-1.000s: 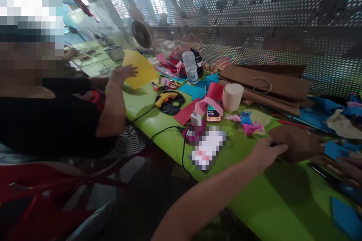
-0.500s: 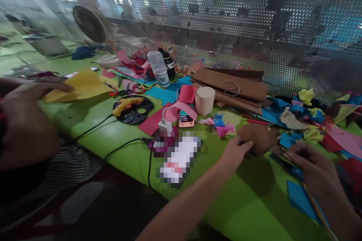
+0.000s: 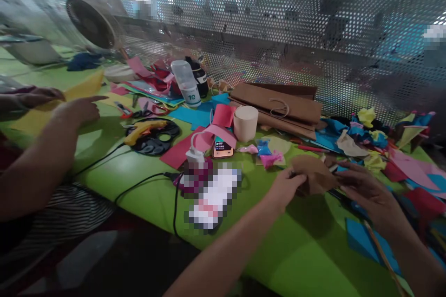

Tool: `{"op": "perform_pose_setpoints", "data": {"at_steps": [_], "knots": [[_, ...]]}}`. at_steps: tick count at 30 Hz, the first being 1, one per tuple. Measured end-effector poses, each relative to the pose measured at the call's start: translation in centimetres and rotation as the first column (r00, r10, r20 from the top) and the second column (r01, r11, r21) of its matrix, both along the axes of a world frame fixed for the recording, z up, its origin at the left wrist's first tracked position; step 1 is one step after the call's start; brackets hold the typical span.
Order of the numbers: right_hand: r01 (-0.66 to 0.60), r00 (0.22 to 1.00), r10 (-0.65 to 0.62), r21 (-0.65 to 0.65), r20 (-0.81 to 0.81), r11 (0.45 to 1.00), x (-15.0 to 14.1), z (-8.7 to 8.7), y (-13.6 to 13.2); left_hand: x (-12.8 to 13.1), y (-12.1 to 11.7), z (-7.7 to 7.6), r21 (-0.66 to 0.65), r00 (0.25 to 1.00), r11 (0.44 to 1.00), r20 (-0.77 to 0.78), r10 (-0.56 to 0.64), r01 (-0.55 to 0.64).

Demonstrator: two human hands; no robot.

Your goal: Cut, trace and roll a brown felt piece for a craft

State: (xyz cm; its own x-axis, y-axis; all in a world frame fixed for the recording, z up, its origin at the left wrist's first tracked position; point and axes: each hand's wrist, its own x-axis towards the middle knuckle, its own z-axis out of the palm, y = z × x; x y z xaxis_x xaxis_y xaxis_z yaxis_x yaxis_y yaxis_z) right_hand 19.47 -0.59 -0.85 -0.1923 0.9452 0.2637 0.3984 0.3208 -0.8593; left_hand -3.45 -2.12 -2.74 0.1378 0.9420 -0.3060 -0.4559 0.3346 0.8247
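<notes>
A rounded piece of brown paper (image 3: 311, 176) is held above the green table, bent into a shallow curve. My left hand (image 3: 286, 188) pinches its left edge between thumb and fingers. At the paper's right edge, the fingers of my right hand (image 3: 365, 190) close on it; whether something small is also between them cannot be seen. A dark tool with a blue part (image 3: 357, 209) lies partly hidden beneath my right hand. Below that hand are a blue paper sheet (image 3: 360, 239) and a thin wooden stick (image 3: 379, 248).
A phone (image 3: 216, 199), power adapter (image 3: 195, 158) and cables lie left of my arm. Behind stand a cream paper cylinder (image 3: 245, 124) and a bottle (image 3: 186, 83). A yellow glue gun (image 3: 142, 132) rests on a black palette. A co-worker's hands (image 3: 78, 111) handle yellow paper at left.
My right hand has moved left and up to the brown paper's right edge. The co-worker's near hand has lifted from the yellow paper, a finger stretched out. The view has shifted slightly.
</notes>
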Motion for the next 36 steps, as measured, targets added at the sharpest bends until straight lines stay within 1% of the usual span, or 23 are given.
{"op": "perform_pose_setpoints", "data": {"at_steps": [2,3,5,8,11,17,23,25,29,31,34,36], "knots": [[-0.147,0.986,0.146,0.012,0.075,0.989,-0.2,-0.3,0.0,0.0,0.0,0.0,-0.002,1.000,1.000,0.003,-0.004,0.004],[-0.181,0.979,0.179,0.014,0.095,0.983,-0.2,-0.4,0.0,0.0,0.0,0.0,0.003,1.000,1.000,0.004,-0.009,0.009],[-0.185,0.976,0.179,0.035,0.126,0.982,-0.4,-0.6,-0.2,0.0,0.0,-0.2,0.024,0.999,0.999,0.011,-0.034,0.034],[-0.179,0.971,0.164,0.071,0.172,0.981,-0.4,-0.6,-0.5,0.0,0.1,-0.6,0.067,0.994,0.991,0.007,-0.113,0.113],[-0.208,0.960,0.189,0.078,0.207,0.975,-0.4,-0.5,-0.7,-0.1,0.1,-0.9,0.106,0.985,0.979,-0.014,-0.172,0.172],[-0.240,0.949,0.203,0.132,0.243,0.962,-0.6,-0.2,-0.8,-0.1,0.1,-0.8,0.172,0.983,0.968,-0.016,-0.183,0.183],[-0.195,0.965,0.177,0.078,0.195,0.978,-0.8,-0.3,-1.1,0.2,0.2,-1.4,0.227,0.981,0.957,0.037,-0.192,0.179],[-0.175,0.967,0.153,0.095,0.202,0.980,-0.8,-0.3,-1.1,0.3,0.3,-1.7,0.237,0.979,0.954,0.036,-0.199,0.185],[-0.131,0.963,0.075,0.209,0.259,0.969,-0.9,-0.1,-0.8,0.4,0.4,-2.2,0.232,0.973,0.946,-0.021,-0.229,0.227],[-0.109,0.967,0.048,0.233,0.252,0.966,-1.0,-0.2,-0.7,0.5,0.5,-2.2,0.253,0.965,0.931,-0.066,-0.253,0.262],[-0.067,0.973,0.018,0.209,0.228,0.976,-1.1,-0.5,-0.7,0.6,0.5,-2.1,0.291,0.950,0.907,-0.159,-0.268,0.304],[-0.026,0.978,-0.010,0.173,0.207,0.985,-1.0,-0.9,-0.8,0.6,0.5,-1.9,0.285,0.942,0.903,-0.202,-0.270,0.320]]}}
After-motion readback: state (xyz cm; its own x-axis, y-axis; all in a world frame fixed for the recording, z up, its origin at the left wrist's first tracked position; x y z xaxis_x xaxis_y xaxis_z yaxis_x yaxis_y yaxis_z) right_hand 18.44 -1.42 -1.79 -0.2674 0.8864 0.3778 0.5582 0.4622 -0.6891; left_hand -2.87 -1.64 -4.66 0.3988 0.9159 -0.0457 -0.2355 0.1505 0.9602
